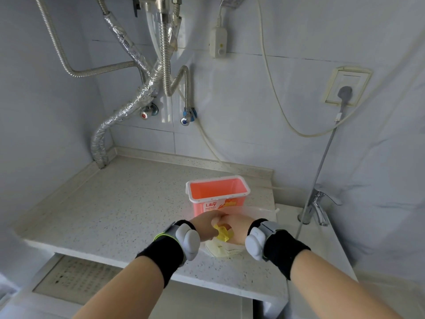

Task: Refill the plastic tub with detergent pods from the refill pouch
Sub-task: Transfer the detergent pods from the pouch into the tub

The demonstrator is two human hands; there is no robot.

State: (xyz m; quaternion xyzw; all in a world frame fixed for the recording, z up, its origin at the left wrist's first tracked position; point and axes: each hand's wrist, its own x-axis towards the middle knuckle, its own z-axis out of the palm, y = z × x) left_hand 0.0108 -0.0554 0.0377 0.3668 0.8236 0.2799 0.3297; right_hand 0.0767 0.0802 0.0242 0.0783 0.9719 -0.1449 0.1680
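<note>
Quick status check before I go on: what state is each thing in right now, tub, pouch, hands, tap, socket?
Plastic tub: upright on the counter, lid off, no pods visible inside.
Refill pouch: lying on the counter in front of the tub, top gripped by both hands.
Left hand: closed on the pouch top.
Right hand: closed on the pouch top.
Tap: no water seen running.
Wall socket: grey plug in.
</note>
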